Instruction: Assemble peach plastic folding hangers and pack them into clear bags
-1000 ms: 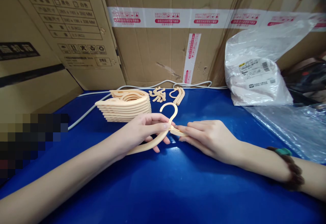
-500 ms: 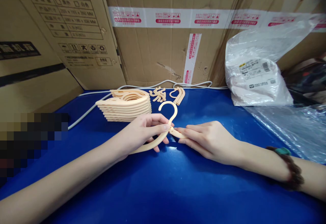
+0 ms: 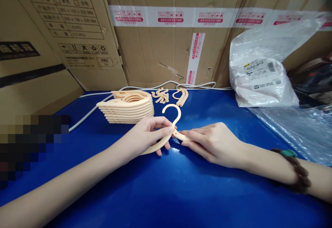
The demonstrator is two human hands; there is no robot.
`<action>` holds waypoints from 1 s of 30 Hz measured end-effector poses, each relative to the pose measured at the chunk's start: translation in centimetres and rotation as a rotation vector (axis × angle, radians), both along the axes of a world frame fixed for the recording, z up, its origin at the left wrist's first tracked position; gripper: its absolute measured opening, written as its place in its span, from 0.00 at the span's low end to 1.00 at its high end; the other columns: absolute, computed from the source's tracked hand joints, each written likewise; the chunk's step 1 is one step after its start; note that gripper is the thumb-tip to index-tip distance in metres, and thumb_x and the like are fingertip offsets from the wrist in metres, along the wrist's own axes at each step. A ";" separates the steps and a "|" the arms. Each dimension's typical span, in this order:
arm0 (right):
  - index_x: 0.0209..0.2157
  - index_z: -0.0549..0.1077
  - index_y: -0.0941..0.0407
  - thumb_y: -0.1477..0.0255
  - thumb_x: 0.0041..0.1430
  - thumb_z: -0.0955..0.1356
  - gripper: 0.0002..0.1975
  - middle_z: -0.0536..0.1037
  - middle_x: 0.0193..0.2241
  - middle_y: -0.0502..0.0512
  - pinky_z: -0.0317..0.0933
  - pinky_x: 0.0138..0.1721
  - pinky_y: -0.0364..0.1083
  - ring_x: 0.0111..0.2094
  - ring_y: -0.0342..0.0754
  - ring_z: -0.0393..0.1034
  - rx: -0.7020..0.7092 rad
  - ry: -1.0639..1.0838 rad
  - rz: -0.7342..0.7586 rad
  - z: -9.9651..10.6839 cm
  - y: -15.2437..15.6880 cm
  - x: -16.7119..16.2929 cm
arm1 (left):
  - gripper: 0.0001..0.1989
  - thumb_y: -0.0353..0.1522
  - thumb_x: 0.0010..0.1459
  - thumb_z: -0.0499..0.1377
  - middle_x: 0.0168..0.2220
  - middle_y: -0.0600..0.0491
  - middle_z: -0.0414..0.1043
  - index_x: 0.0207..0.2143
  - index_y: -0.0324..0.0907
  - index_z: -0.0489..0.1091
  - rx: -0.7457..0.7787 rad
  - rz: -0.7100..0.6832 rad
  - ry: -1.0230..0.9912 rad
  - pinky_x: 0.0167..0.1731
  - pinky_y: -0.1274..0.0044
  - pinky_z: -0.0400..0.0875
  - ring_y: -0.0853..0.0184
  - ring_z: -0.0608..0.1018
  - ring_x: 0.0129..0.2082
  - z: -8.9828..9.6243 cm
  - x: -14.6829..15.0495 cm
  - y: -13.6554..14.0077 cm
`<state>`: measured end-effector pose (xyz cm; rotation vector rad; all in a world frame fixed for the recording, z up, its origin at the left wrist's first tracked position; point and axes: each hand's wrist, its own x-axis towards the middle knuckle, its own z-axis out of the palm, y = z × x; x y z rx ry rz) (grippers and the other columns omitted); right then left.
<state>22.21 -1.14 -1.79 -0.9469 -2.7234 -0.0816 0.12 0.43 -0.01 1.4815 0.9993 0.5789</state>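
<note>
Head view: my left hand [image 3: 146, 134] pinches the hook [image 3: 178, 112] and curved arm [image 3: 155, 148] near their joint over the table [image 3: 181, 190], apparently for steadiness; my right hand [image 3: 215, 141] grips the second arm [image 3: 181, 136], presumably controlling its angle. Stacked parts [image 3: 127, 115] lie behind.

- Cream hanger [image 3: 162, 143]: hook [image 3: 178, 113] at twelve o'clock, left arm curving toward eight o'clock.
- Matching right arm [image 3: 182, 136], slanting toward four o'clock, inner end beside hook's base.
</note>
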 end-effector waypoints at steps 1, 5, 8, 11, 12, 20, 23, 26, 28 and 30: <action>0.42 0.74 0.58 0.65 0.71 0.54 0.20 0.79 0.29 0.52 0.56 0.27 0.43 0.28 0.46 0.75 -0.004 -0.006 -0.005 0.0 0.0 0.0 | 0.11 0.38 0.57 0.58 0.19 0.54 0.72 0.33 0.37 0.69 0.004 -0.002 0.009 0.18 0.84 0.71 0.73 0.73 0.18 0.0 0.0 0.0; 0.39 0.74 0.58 0.64 0.71 0.54 0.22 0.78 0.25 0.52 0.53 0.25 0.43 0.25 0.44 0.73 0.000 -0.024 -0.020 0.0 0.1 -0.2 | 0.11 0.38 0.57 0.57 0.19 0.55 0.72 0.33 0.37 0.69 0.017 -0.008 0.034 0.17 0.84 0.71 0.73 0.72 0.17 0.0 0.1 0.0; 0.38 0.74 0.59 0.65 0.71 0.54 0.21 0.77 0.25 0.52 0.52 0.25 0.43 0.24 0.43 0.71 0.007 -0.026 -0.017 0.0 0.0 -0.2 | 0.11 0.38 0.58 0.57 0.19 0.55 0.71 0.33 0.37 0.69 0.034 -0.011 0.042 0.17 0.84 0.70 0.74 0.72 0.16 0.1 0.2 0.0; 0.38 0.73 0.58 0.65 0.71 0.55 0.20 0.77 0.25 0.52 0.52 0.25 0.43 0.24 0.43 0.71 -0.011 -0.025 -0.021 0.1 0.0 -0.1 | 0.12 0.38 0.59 0.56 0.19 0.55 0.71 0.34 0.37 0.69 0.048 -0.016 0.051 0.18 0.84 0.70 0.74 0.72 0.17 0.0 0.2 -0.1; 0.38 0.73 0.58 0.65 0.71 0.55 0.20 0.78 0.25 0.53 0.52 0.26 0.43 0.24 0.43 0.71 -0.016 -0.024 -0.021 0.1 -0.1 -0.1 | 0.12 0.38 0.59 0.56 0.19 0.56 0.71 0.34 0.37 0.69 0.051 -0.018 0.051 0.18 0.84 0.70 0.74 0.72 0.17 0.0 0.1 -0.1; 0.37 0.73 0.58 0.64 0.71 0.54 0.21 0.77 0.25 0.52 0.51 0.25 0.43 0.23 0.43 0.70 -0.016 -0.028 -0.025 0.0 0.0 -0.2 | 0.13 0.39 0.58 0.57 0.19 0.56 0.70 0.34 0.37 0.69 0.061 -0.016 0.054 0.18 0.85 0.68 0.73 0.72 0.19 -0.3 0.0 -0.2; 0.37 0.73 0.58 0.64 0.71 0.54 0.21 0.77 0.25 0.52 0.51 0.25 0.43 0.23 0.43 0.70 -0.006 -0.028 -0.024 0.0 0.0 -0.2 | 0.12 0.39 0.59 0.56 0.19 0.56 0.70 0.34 0.37 0.69 0.081 -0.020 0.072 0.18 0.85 0.67 0.74 0.71 0.18 -0.1 0.1 -0.3; 0.34 0.72 0.58 0.64 0.71 0.54 0.21 0.75 0.23 0.51 0.49 0.24 0.43 0.22 0.42 0.69 0.010 -0.035 -0.028 0.0 0.0 -0.2 | 0.12 0.38 0.59 0.56 0.19 0.56 0.69 0.33 0.36 0.69 0.091 -0.033 0.072 0.17 0.85 0.67 0.74 0.71 0.18 -0.1 0.2 -0.4; 0.33 0.71 0.58 0.64 0.71 0.54 0.21 0.75 0.22 0.51 0.49 0.24 0.43 0.22 0.42 0.68 0.004 -0.035 -0.030 0.1 0.0 -0.1 | 0.13 0.38 0.59 0.56 0.19 0.56 0.69 0.32 0.36 0.69 0.093 -0.042 0.073 0.16 0.85 0.66 0.73 0.71 0.18 0.0 0.3 -0.5; 0.33 0.71 0.58 0.64 0.71 0.54 0.21 0.75 0.22 0.50 0.49 0.24 0.43 0.21 0.42 0.68 -0.005 -0.035 -0.026 0.1 0.1 -0.1 | 0.13 0.39 0.59 0.56 0.19 0.56 0.68 0.32 0.37 0.69 0.095 -0.043 0.082 0.16 0.84 0.66 0.73 0.71 0.18 0.0 0.3 -0.5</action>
